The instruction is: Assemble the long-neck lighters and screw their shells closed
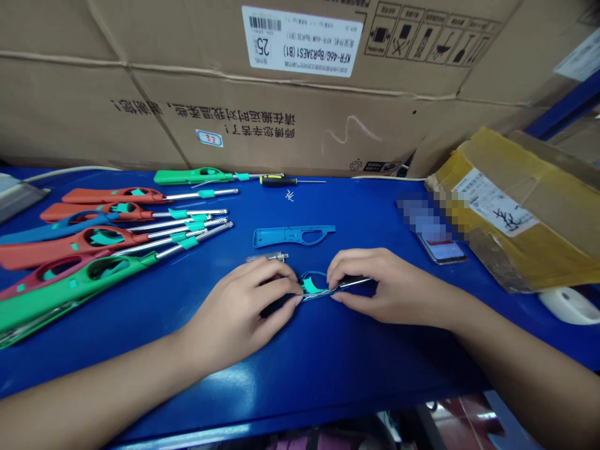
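Note:
Between my hands is an opened blue lighter housing (320, 295) with a teal trigger (310, 285) in its loop. My left hand (253, 297) pinches its left end, where the fingers cover much of it. The fingers of my right hand (375, 282) close on its other end, by the metal tube (355, 283). Just beyond lies the separate blue half-shell (293, 235), its hollow inside facing up. A small clear fuel tank with a metal tip (276, 257) rests behind my left fingers, partly hidden by them.
Several long-necked lighters (107, 237) in green, red and blue lie at the left. A black-and-yellow screwdriver (276, 181) and small white bits (289, 195) are at the back. A phone (440, 249), a taped parcel (515, 212) and a white object (569, 305) stand right. Large cardboard (210, 81) walls the rear.

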{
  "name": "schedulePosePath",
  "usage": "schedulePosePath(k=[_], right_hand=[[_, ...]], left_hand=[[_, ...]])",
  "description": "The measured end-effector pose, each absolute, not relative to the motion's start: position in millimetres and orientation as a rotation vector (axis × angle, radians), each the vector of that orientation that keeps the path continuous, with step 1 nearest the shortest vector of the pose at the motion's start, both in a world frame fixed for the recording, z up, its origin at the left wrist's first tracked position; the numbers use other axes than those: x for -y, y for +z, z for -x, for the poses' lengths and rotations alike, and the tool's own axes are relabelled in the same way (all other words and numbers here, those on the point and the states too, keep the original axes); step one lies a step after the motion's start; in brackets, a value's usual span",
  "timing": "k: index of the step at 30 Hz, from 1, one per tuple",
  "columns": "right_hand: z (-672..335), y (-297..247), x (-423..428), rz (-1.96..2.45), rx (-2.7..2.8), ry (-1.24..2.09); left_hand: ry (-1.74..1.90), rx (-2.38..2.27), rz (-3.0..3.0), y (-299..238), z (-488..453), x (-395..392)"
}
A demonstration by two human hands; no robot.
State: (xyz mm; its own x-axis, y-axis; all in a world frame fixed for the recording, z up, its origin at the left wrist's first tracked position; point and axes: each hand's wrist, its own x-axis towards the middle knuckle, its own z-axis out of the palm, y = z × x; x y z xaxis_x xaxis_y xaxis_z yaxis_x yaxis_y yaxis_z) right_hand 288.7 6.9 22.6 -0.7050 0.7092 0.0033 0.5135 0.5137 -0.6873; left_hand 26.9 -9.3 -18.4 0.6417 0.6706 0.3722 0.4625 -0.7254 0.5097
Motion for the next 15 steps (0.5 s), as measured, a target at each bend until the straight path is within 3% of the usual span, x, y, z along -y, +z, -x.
schedulePosePath(k=[15], right_hand=[[-281.5,8.9,-7.7,1.126,2.266,1.001]], left_hand=[[0.787,-0.913,-2.532,-19.1,-26.8,10.7]])
